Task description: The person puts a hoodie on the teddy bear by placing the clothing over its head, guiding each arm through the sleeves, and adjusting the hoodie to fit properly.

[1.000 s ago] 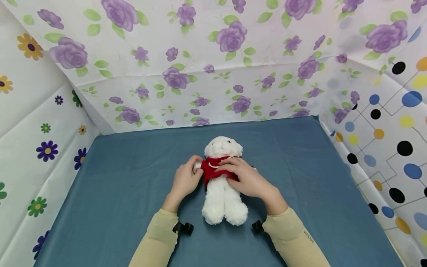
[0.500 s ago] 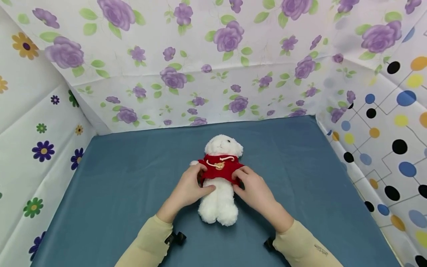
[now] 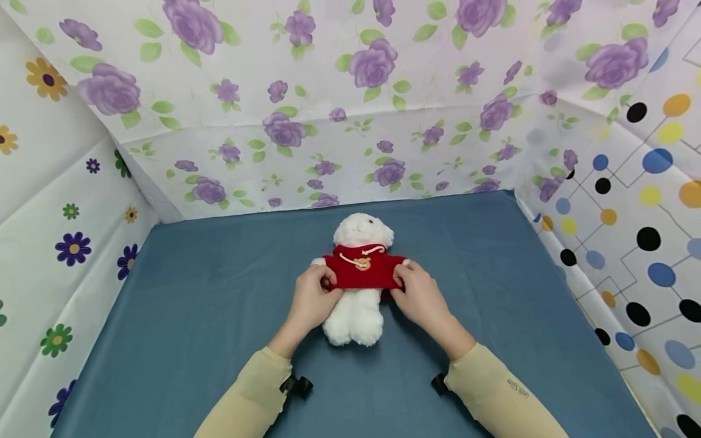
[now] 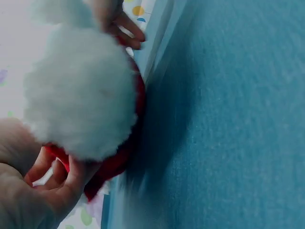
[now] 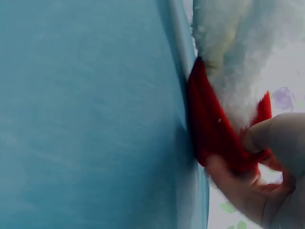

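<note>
A white plush toy lies on its back on the blue cloth, its head toward the far wall. It wears a red sweater with white cords and a small tan bear patch on the chest. My left hand pinches the lower hem at the toy's left-hand side in the head view. At the opposite side my right hand pinches the hem too, and the front of the sweater is stretched flat between them. In the right wrist view the red fabric hangs loosely around the fluffy body, thumb and fingers gripping its edge.
Blue cloth covers the table. A purple-flowered sheet hangs behind it, a daisy-patterned one at the left and a dotted one at the right. Small black cameras sit at the sleeve cuffs.
Both hands went from the toy's arm and chest to the sweater's lower corners. The hem is now pulled wide and straight, and the toy lies slightly farther from me.
</note>
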Motion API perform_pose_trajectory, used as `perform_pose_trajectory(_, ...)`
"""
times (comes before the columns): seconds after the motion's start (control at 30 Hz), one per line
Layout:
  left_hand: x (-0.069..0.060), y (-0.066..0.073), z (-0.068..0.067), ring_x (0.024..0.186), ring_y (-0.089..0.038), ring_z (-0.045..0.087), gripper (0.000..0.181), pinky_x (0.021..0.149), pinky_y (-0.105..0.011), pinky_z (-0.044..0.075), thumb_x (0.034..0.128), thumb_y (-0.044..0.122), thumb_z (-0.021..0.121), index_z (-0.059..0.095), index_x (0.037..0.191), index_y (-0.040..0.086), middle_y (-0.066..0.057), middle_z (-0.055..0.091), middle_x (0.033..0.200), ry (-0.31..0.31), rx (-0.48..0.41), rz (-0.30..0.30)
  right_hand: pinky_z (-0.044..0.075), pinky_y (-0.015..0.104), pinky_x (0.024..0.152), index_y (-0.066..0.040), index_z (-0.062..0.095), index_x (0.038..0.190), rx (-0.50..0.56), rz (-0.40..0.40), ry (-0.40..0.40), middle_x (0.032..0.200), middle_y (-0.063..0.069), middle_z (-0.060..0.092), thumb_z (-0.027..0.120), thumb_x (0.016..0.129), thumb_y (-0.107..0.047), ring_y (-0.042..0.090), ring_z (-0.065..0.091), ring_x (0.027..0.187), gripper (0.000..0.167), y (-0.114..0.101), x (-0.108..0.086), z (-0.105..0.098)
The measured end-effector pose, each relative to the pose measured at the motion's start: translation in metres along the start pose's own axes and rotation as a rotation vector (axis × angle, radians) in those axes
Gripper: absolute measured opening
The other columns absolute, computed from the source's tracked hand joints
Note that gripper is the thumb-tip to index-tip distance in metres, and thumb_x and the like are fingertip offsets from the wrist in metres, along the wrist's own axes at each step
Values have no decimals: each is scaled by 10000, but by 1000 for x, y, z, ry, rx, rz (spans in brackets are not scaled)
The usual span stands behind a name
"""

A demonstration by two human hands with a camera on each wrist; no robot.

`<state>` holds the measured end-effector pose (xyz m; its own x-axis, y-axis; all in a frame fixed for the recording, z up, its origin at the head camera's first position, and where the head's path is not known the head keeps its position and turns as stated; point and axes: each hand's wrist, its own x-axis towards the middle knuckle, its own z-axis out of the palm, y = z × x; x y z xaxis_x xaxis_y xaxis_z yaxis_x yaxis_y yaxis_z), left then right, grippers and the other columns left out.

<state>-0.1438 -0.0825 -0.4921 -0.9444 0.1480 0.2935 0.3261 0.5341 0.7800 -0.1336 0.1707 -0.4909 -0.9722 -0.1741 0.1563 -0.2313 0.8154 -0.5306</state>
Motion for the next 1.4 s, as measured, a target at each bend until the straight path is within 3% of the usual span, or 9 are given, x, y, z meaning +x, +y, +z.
perform_pose_trajectory(0.2, -5, -3, -3, 613, -170, 492, 168, 582, -324, 422, 931, -70, 630, 524, 959, 58, -46, 507, 734, -87, 23, -111, 398, 340, 556, -114, 529, 974, 0, 128, -53, 708, 35, 503, 712, 993, -111, 178, 471, 559, 183, -2, -8, 2)
perform_pose_trajectory(0.37, -7, 1, -3, 879, -272, 647, 226, 724, -406, 530, 998, -12, 568, 530, 1203, 76, -137, 684, 980, -144, -73, -189, 448, 334, 522, -197, 569, 1434, 173, 34, -116, 659, 12, 604, 636, 1023, -58, 152, 453, 439, 439, -5, -6, -2)
perform_pose_trajectory(0.47, -7, 0, -3, 946, -264, 656, 275, 783, -408, 537, 1032, 63, 575, 566, 1300, 126, -128, 700, 1084, -165, -185, -255, 489, 336, 546, -276, 549, 1525, 273, -7, -180, 738, 1, 645, 651, 1042, -120, 143, 474, 445, 517, -4, -4, -5)
perform_pose_trajectory(0.6, -9, -1, -5, 819, -234, 657, 280, 752, -374, 541, 1031, 167, 686, 594, 1294, 148, -101, 651, 1131, -215, -342, -326, 522, 353, 598, -246, 615, 1405, 337, -16, -221, 850, -26, 674, 747, 1008, -180, 158, 537, 498, 424, -2, 0, -8)
perform_pose_trajectory(0.77, -9, 0, -3, 633, -171, 567, 206, 632, -300, 495, 948, 129, 794, 592, 943, 89, -72, 590, 910, -166, -382, -317, 473, 337, 576, -192, 681, 1018, 274, -16, -148, 693, -45, 597, 815, 934, -136, 135, 473, 497, 167, -3, 5, -2)
perform_pose_trajectory(0.87, -7, 0, -1, 565, -130, 401, 384, 560, -268, 375, 944, 128, 804, 486, 728, 121, 3, 428, 673, -89, -347, -285, 392, 317, 550, -186, 612, 833, 221, -13, -76, 590, -60, 468, 817, 897, -102, 115, 355, 495, 230, -5, 7, 4)
perform_pose_trajectory(1.0, -8, 1, 0, 586, -127, 269, 546, 559, -275, 273, 969, 130, 782, 353, 633, 157, 64, 246, 597, -50, -332, -287, 271, 304, 561, -175, 438, 685, 173, 2, -49, 595, -56, 284, 742, 876, -23, 118, 201, 567, 390, -8, 7, 9)
perform_pose_trajectory(1.23, -13, -5, -12, 598, -154, 373, 410, 583, -293, 321, 1014, 56, 640, 363, 720, 133, 20, 310, 636, -122, -387, -391, 356, 320, 580, -169, 516, 808, 140, 54, -151, 613, -28, 400, 772, 923, -68, 129, 342, 530, 298, -6, 3, 10)
perform_pose_trajectory(1.4, -16, -16, -21, 571, -172, 450, 361, 599, -269, 432, 990, -25, 580, 372, 731, 116, 18, 305, 621, -100, -277, -403, 422, 345, 568, -178, 564, 933, 151, 68, -142, 644, 0, 516, 799, 936, -96, 172, 480, 545, 249, -4, 3, 5)
